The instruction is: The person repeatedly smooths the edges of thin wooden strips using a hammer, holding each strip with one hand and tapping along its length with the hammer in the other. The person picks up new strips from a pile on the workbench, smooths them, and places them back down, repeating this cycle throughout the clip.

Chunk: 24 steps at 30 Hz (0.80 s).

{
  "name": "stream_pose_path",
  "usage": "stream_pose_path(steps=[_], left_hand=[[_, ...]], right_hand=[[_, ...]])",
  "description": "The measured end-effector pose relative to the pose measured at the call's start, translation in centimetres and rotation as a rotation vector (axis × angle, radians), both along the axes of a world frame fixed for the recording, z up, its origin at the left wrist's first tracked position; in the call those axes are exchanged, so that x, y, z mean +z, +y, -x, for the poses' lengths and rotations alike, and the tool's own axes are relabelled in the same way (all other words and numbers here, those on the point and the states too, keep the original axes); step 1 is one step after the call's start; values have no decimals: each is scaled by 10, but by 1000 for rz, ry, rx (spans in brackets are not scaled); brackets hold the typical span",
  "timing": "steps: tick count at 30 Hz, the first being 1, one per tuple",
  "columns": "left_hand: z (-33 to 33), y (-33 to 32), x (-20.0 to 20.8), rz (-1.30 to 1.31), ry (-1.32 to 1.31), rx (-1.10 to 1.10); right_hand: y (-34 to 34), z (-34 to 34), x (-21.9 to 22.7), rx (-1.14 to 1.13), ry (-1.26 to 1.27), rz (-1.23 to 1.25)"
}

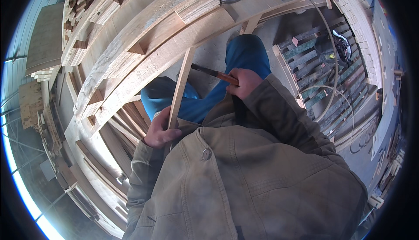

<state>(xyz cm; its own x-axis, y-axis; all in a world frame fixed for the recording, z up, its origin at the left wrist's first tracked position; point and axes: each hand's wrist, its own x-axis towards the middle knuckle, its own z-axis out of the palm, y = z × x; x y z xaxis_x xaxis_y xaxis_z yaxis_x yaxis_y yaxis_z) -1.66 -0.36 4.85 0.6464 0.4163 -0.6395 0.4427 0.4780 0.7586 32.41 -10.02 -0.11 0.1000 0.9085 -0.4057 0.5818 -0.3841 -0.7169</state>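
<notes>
Head view: wooden strip [180, 89] and hammer [214, 72] at centre frame.
Left hand [159, 130] wrapped tight around strip, right hand [244, 82] closed on hammer handle; best kept steady, tapped lightly.

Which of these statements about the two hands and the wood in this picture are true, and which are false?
1. The left hand grips a thin wooden strip. True.
2. The right hand is empty. False: it holds a tool with a reddish-brown handle.
3. The person wears blue trousers. True.
4. The strip lies flat on the floor. False: it is held up toward the wooden frame.
</notes>
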Motion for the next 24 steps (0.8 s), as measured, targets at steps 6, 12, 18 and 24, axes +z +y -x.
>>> stream_pose_path(steps=[6,12,18,24], left_hand=[[-3,-1,-2,-61,-4,-10],[-5,0,-1,-127,-4,-9],[-9,5,11,-188,20,-81],[-15,3,15,-247,48,-58]], right_hand=[[-1,1,-10,-40,28,-74],[-3,5,-17,-71,10,-75],[-3,6,-13,-115,70,-140],[-3,8,-12,-112,32,-128]])
